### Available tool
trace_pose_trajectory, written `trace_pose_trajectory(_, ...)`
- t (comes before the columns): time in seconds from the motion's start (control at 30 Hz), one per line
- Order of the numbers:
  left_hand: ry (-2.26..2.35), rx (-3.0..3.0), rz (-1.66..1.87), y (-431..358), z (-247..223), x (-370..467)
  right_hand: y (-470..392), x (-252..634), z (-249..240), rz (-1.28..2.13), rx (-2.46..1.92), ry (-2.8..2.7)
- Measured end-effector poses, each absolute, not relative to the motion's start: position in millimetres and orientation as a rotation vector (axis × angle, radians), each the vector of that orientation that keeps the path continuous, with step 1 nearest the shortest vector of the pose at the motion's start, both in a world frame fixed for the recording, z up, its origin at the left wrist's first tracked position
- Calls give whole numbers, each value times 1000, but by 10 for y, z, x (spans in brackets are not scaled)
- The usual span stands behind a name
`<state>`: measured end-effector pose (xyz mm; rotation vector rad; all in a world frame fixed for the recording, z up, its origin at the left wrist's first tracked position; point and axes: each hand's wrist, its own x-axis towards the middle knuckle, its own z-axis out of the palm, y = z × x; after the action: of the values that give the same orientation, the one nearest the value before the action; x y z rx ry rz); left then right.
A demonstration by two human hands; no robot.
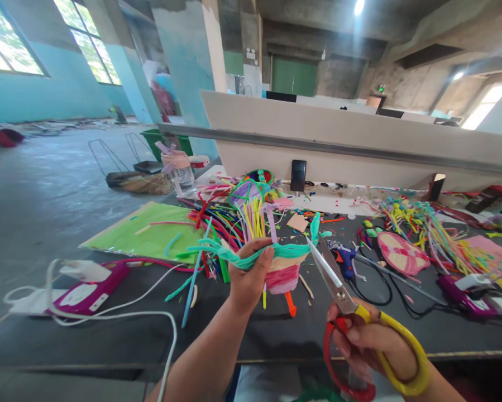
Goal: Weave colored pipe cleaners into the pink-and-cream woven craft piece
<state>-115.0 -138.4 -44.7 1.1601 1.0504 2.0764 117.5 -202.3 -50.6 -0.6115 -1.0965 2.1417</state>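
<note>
My left hand [251,273] is closed on a craft piece [283,277] with pink and cream bands and a teal fuzzy edge. Long teal strands [229,254] stick out to the left of the fingers, and a teal end [315,228] rises at the right. In my right hand [359,340] are large scissors [338,290] with one red and one yellow handle. Their blades are apart and point up and left, the tips close to the teal edge at the piece's right side.
A green sheet [146,231], bundled pipe cleaners [254,218] and a purple power strip [94,290] lie on the left and middle. Further right are a blue glue gun [346,261], a pink oval piece [402,253] and another purple strip [464,296]. A phone [298,175] leans on the divider.
</note>
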Motion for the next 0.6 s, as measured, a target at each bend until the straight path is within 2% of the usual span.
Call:
trace_pose_trajectory(0.3,937,1056,2037,-1363,-510,-1146,-2009,1125,-524,1974,-766,-1221)
trace_pose_trajectory(0.6,828,935,1959,-1365,-470,-1133,-1989,1144,-518,1982,-741,-1244)
